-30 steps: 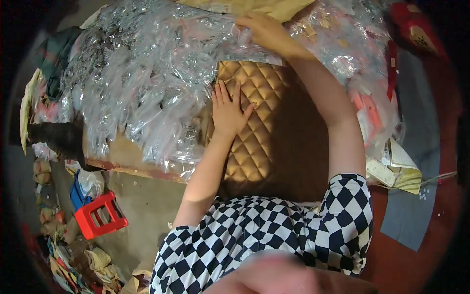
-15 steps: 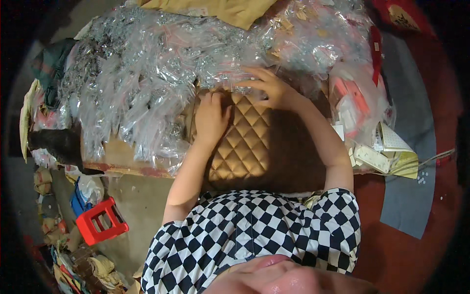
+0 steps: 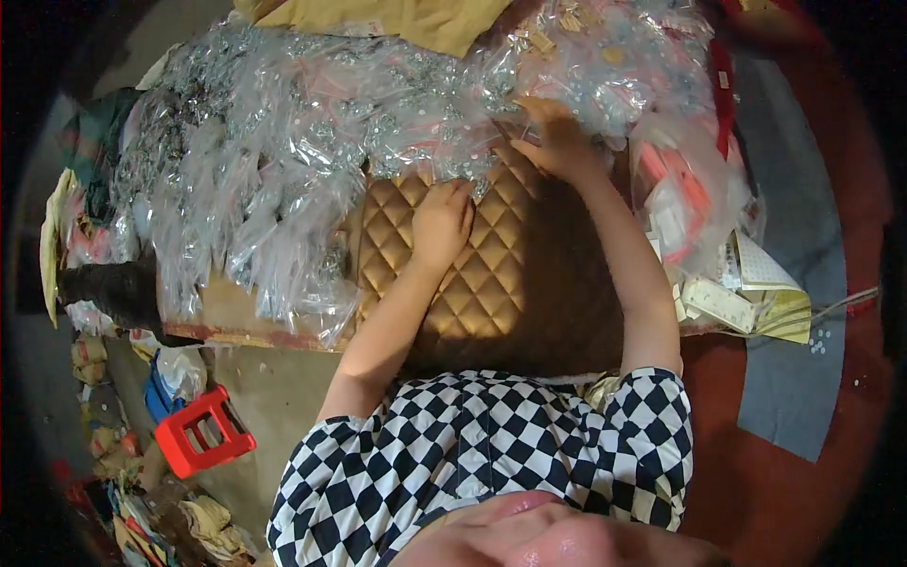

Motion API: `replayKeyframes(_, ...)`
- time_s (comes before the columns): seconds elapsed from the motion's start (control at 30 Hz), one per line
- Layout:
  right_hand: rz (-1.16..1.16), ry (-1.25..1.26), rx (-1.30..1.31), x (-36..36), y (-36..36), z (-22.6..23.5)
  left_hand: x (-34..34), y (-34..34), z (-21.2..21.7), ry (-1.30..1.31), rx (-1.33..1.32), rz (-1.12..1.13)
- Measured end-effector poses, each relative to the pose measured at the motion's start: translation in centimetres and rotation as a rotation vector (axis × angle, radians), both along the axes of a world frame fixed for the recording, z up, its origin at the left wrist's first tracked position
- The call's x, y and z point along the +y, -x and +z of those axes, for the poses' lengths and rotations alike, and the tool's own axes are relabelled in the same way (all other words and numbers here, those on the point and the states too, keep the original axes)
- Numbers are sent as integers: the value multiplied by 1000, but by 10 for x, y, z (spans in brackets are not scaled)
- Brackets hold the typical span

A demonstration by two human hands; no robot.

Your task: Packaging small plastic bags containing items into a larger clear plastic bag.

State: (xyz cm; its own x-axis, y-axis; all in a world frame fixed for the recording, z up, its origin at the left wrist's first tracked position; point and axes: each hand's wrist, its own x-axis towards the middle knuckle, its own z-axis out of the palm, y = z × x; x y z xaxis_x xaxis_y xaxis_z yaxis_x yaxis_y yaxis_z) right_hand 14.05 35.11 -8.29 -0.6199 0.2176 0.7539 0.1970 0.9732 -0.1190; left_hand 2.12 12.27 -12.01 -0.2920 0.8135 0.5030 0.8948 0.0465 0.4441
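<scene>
A tan quilted cushion pad (image 3: 472, 274) with a diamond pattern lies on the table in front of me. My left hand (image 3: 439, 222) rests on its far part, fingertips at the edge of a heap of clear plastic bags (image 3: 312, 151) holding small metal parts. My right hand (image 3: 557, 142) reaches further, fingers spread on the bags at the pad's far right corner. Whether either hand grips a bag is hidden by the glare on the plastic.
Yellow cloth (image 3: 406, 19) lies at the far edge. Bags with pink and red pieces (image 3: 680, 198) and folded paper sheets (image 3: 756, 293) sit on the right. A red plastic stool (image 3: 198, 430) and bundles stand on the floor at the left.
My right hand has drawn back from the far bags to the pad's far corner. My left hand slid from the pad's left edge up to the bags' edge.
</scene>
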Motion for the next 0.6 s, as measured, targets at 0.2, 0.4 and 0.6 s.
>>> replayKeyframes(0.2, -291, 450, -493, 28, 71, -14, -7, 3, -2, -118, -417, 160)
replayKeyframes(0.4, 235, 936, -317, 63, 112, 4, -7, 2, 2, -26, -517, 101)
replayKeyframes(0.6, -524, 84, -304, 138, 81, 10, -7, -2, 6, -68, -609, 56)
